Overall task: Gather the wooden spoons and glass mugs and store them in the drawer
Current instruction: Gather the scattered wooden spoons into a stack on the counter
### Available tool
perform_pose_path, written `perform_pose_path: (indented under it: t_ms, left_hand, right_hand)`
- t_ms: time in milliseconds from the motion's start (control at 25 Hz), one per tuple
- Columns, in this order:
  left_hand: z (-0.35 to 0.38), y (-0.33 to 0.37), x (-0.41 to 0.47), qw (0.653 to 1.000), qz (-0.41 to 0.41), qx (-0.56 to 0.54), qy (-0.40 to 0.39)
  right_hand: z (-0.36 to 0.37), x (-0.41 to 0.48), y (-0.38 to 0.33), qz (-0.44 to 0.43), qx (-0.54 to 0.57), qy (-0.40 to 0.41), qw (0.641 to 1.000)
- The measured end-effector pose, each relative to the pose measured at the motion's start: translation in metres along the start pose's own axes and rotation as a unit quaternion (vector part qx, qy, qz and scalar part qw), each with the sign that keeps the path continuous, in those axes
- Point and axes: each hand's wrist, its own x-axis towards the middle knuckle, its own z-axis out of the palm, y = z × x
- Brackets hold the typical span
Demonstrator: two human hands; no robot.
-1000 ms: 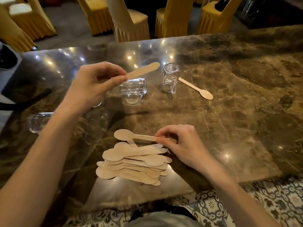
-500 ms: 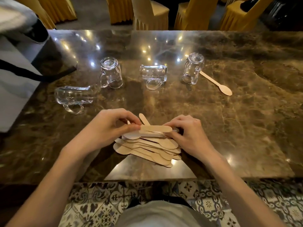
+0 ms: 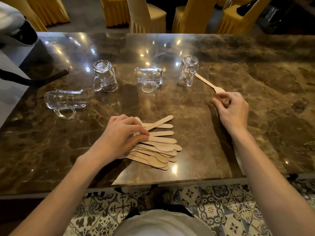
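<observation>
- Resting on the pile of wooden spoons (image 3: 158,145), my left hand (image 3: 122,137) lies flat with its fingers (image 3: 141,133) together, pressing the top handles down; nothing is gripped
- Pile position: near the front edge of the marble surface (image 3: 255,133), spoons fanned out with their ends pointing right
- My right hand (image 3: 233,108) sits at the bowl end of the lone spoon (image 3: 207,82); thumb and forefinger are curled toward each other at that end, though I cannot tell whether they have pinched it
- Lone spoon: flat on the surface, handle running back and left to end just beside the right-hand mug (image 3: 187,70)
- Right-hand mug: standing upside down
- Centre mug (image 3: 148,77): on its side, handle toward me
- Left upright mug (image 3: 104,75): inverted
- Far-left mug (image 3: 64,101): on its side, handle toward me
- Yellow-covered chairs (image 3: 146,16) stand beyond the far edge; patterned floor tiles (image 3: 213,206) show below
</observation>
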Motion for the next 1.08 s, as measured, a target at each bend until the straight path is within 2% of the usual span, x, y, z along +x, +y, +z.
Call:
perform_pose_path:
  t_ms: [80,160,240,320,440,680,920,1000,1080]
  left_hand:
    - [-0.001,0.001,-0.003,1.0,0.009,-0.004,0.021]
    - [-0.004,-0.003,-0.007,0.997,0.011,-0.016,0.077]
    - [-0.009,-0.016,-0.011,0.987,-0.04,-0.014,0.154]
    - [-0.013,-0.035,-0.017,0.973,-0.117,0.027,0.196]
    - [-0.008,-0.058,-0.02,0.965,-0.178,0.086,0.174]
    - [0.0,-0.07,-0.018,0.963,-0.174,0.109,0.177]
    - [0.003,-0.075,-0.018,0.962,-0.174,0.111,0.179]
    - [0.004,-0.076,-0.018,0.962,-0.169,0.112,0.183]
    - [0.005,-0.076,-0.019,0.962,-0.165,0.112,0.188]
  right_hand:
    - [0.006,0.008,0.006,0.017,-0.024,-0.013,0.999]
    - [0.014,0.015,0.009,0.012,-0.059,-0.044,0.997]
    - [0.019,0.019,0.01,0.006,-0.078,-0.041,0.996]
    - [0.022,0.021,0.01,0.01,-0.077,-0.024,0.997]
    - [0.023,0.025,0.011,0.024,-0.09,-0.024,0.995]
    - [0.021,0.023,0.013,0.035,-0.092,-0.019,0.995]
    - [-0.003,-0.004,-0.002,0.075,-0.015,0.073,0.994]
    - [-0.018,-0.016,-0.019,0.045,0.077,0.054,0.995]
    - [-0.029,-0.035,-0.044,-0.037,0.145,-0.034,0.988]
